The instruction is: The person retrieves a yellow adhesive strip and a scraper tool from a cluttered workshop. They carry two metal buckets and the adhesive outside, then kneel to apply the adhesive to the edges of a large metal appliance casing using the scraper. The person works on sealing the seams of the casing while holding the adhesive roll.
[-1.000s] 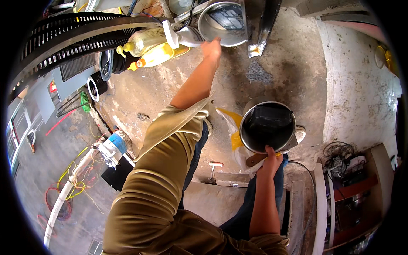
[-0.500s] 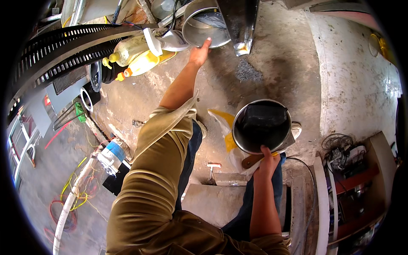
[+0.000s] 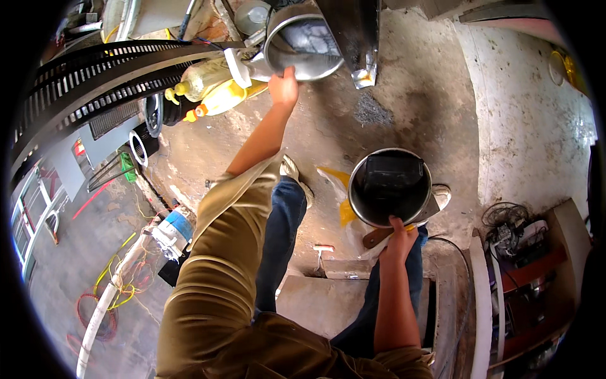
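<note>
At the top middle, my left hand [image 3: 284, 88] is closed on the near rim of a round metal pot [image 3: 319, 71] with a grey, shiny inside. The pot sits beside a dark metal chute [image 3: 356, 38]. Lower right, my right hand [image 3: 399, 243] grips the near rim of a second metal pot [image 3: 361, 211], its thumb over the edge. A black block-shaped object [image 3: 394, 169] lies inside that pot. Under the same hand are a brown wooden handle [image 3: 375, 237], a flat metal piece [image 3: 427, 211] and a yellow-and-white plastic bag [image 3: 345, 211]; how the fingers hold these is partly hidden.
Grey shavings [image 3: 373, 109] lie heaped on the floor below the chute. Plastic bottles [image 3: 218, 98] lie beside a slotted black metal frame [image 3: 120, 63] at upper left. Loose wires and a white pipe [image 3: 101, 309] are at left. A shelf box [image 3: 536, 271] with cables stands at right.
My left hand has drawn slightly left and nearer, and the pot in it has shifted the same way, showing more of its inside. My right hand and its pot have stayed nearly still.
</note>
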Demonstrator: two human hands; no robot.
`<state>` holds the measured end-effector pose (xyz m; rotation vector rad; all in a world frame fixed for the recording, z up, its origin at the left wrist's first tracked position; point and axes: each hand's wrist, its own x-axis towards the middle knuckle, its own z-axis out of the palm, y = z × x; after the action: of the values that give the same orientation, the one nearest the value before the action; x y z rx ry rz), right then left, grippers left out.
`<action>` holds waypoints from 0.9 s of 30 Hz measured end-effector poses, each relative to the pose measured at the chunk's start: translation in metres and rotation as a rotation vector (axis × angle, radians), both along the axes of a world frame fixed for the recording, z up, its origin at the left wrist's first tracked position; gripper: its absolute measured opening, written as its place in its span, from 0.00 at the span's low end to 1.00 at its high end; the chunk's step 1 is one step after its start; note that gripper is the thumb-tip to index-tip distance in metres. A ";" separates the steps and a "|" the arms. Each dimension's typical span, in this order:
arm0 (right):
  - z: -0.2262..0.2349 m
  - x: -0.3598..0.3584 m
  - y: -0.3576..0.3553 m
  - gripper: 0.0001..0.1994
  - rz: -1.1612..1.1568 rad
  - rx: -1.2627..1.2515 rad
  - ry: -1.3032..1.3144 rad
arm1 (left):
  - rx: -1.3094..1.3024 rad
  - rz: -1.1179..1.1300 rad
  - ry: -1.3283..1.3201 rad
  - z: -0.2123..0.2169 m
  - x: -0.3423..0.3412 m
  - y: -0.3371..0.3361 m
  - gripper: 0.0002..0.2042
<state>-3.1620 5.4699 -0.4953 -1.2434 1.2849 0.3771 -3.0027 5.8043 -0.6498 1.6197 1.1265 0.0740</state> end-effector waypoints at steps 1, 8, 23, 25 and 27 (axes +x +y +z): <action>-0.001 0.000 0.001 0.15 -0.007 -0.017 0.009 | -0.044 -0.024 -0.004 0.011 -0.010 0.002 0.20; 0.004 0.000 -0.007 0.15 0.061 -0.006 -0.072 | -0.194 0.127 -0.003 0.070 -0.098 -0.006 0.21; 0.229 0.018 -0.148 0.15 -0.066 0.011 -0.207 | 0.179 -0.428 0.408 0.374 -0.217 -0.055 0.22; 0.281 0.027 -0.174 0.11 -0.120 0.019 -0.256 | 0.182 -0.480 0.434 0.419 -0.212 -0.075 0.23; 0.324 0.037 -0.207 0.11 -0.152 0.039 -0.242 | 0.171 -0.468 0.422 0.476 -0.194 -0.101 0.23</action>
<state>-3.1255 5.2627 -0.1710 -1.1139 1.1494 0.1365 -3.1966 5.7033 -0.1734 2.0772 1.0377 -0.5093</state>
